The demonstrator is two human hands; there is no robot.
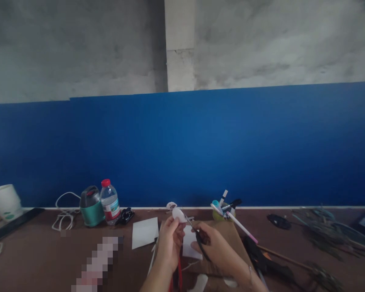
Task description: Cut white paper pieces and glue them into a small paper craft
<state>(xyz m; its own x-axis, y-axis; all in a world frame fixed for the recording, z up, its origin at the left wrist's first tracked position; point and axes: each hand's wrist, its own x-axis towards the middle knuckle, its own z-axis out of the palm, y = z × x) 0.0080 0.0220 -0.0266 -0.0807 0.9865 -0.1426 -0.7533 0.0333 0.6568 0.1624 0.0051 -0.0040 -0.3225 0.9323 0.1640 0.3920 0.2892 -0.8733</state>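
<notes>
My left hand (pixel 169 241) pinches a small rounded piece of white paper (pixel 178 214) between thumb and fingers. Scissors with dark handles (pixel 203 245) are in my right hand (pixel 213 242), their blades pointing up and left to the edge of that piece. I cannot tell whether the blades touch it. Below the hands, a white sheet (pixel 192 248) lies on brown cardboard (pixel 231 247). White scraps (pixel 200 282) lie near the front edge. Just behind the left hand is another white cut piece with a dark mark (pixel 171 206).
A cup of pens (pixel 222 215) stands behind my right hand. To the left are a white sheet (pixel 145 232), a red-capped bottle (pixel 110 205), a green-and-grey container (pixel 92 209) and a white cable (pixel 62 221). Dark tangled items (pixel 325 235) lie right. A blue wall panel (pixel 182 150) borders the table.
</notes>
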